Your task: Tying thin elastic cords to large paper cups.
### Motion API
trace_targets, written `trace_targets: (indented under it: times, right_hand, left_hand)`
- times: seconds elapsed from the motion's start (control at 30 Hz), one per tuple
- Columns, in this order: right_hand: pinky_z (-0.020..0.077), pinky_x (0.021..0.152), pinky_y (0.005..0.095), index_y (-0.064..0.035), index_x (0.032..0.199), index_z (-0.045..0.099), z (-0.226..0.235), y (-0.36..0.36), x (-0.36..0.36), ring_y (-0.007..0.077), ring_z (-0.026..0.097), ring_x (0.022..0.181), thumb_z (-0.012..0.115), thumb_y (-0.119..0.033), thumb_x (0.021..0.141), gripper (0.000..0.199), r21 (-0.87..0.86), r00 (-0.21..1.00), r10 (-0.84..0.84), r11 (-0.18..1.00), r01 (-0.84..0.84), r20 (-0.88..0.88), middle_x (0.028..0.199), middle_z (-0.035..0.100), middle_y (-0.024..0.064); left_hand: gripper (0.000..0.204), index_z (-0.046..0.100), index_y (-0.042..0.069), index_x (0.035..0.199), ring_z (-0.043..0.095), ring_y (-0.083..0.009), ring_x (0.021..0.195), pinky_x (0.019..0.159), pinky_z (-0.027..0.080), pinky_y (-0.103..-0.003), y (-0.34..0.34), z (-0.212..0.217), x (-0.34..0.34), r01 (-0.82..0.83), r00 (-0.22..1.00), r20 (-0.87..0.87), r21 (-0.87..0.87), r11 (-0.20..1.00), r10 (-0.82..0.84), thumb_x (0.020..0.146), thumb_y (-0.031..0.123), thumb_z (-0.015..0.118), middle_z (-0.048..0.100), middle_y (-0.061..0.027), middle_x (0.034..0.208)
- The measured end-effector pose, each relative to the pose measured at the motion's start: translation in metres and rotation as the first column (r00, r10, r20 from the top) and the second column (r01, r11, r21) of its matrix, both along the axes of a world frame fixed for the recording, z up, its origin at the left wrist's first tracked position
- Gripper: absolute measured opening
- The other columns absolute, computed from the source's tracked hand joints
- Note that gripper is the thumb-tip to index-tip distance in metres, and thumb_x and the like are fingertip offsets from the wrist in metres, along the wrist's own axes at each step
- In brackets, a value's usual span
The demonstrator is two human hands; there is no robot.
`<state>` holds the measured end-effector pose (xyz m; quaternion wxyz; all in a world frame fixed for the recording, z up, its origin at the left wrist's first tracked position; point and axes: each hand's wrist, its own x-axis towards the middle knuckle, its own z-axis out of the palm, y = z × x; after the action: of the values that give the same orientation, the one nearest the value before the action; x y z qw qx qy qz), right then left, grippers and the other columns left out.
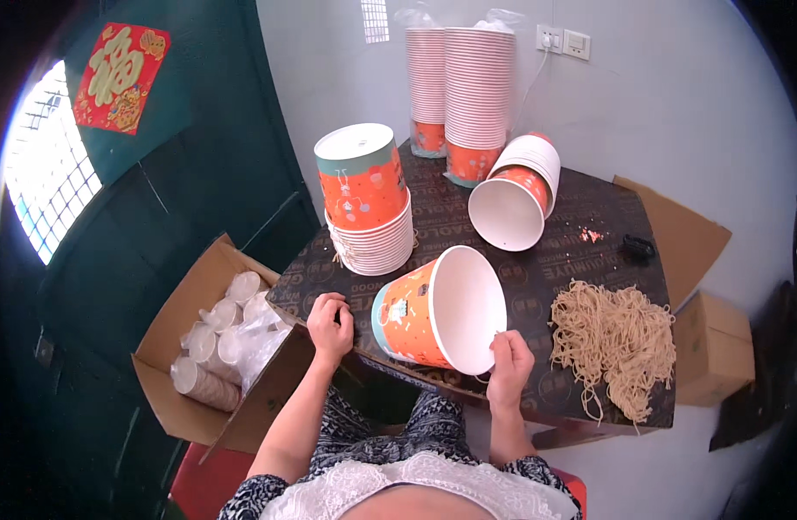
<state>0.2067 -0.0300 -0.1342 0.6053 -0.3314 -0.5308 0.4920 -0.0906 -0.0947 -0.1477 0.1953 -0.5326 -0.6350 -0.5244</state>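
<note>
A large orange paper bucket [409,316] with a teal base band lies tilted on its side near the table's front edge, its white mouth turned to the right. My right hand [509,362] pinches the lower right of its rim. Beside the bucket's base, my left hand [331,325] rests at the table edge with its fingers curled in; whatever may be inside them is hidden. Behind the left hand stands a stack of nested buckets [368,234], topped by an upside-down orange bucket [362,186]. Cords hang at that stack's rims. A tangled pile of beige cords [615,347] lies to the right.
Nested buckets [511,212] lie sideways farther back on the dark table [580,195]. Tall wrapped bucket stacks [478,95] stand against the wall. An open carton [178,334] of pale cups is at the left. A small black object [638,248] lies near the right edge.
</note>
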Motion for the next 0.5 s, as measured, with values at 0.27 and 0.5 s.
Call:
trace_targets:
  times: [0.27, 0.5]
  right_hand:
    - [0.0290, 0.057, 0.0210, -0.0030, 0.070, 0.051, 0.009, -0.003, -0.005, 0.0015, 0.038, 0.065, 0.055, -0.007, 0.093, 0.024, 0.072, 0.997, 0.003, 0.997, 0.002, -0.073, 0.068, 0.046, -0.0066]
    - [0.0308, 0.058, 0.0209, -0.0022, 0.072, 0.054, 0.015, 0.004, 0.010, 0.0024, 0.041, 0.066, 0.056, -0.009, 0.092, 0.021, 0.024, 0.992, 0.093, 0.995, -0.092, -0.086, 0.069, 0.048, -0.0056]
  left_hand:
    - [0.003, 0.058, -0.001, 0.075, 0.062, -0.0329, 0.079, 0.071, 0.051, -0.039, 0.002, 0.000, -0.004, -0.011, 1.000, -0.017, 0.013, 1.000, 0.011, 0.076, -0.002, 0.061, 0.063, -0.0154, 0.087]
    - [0.022, 0.065, -0.002, 0.086, 0.062, -0.0151, 0.081, 0.073, 0.049, -0.028, -0.003, 0.016, -0.024, 0.342, 0.825, 0.515, -0.125, 0.931, -0.234, 0.096, 0.013, 0.053, 0.065, -0.0071, 0.086]
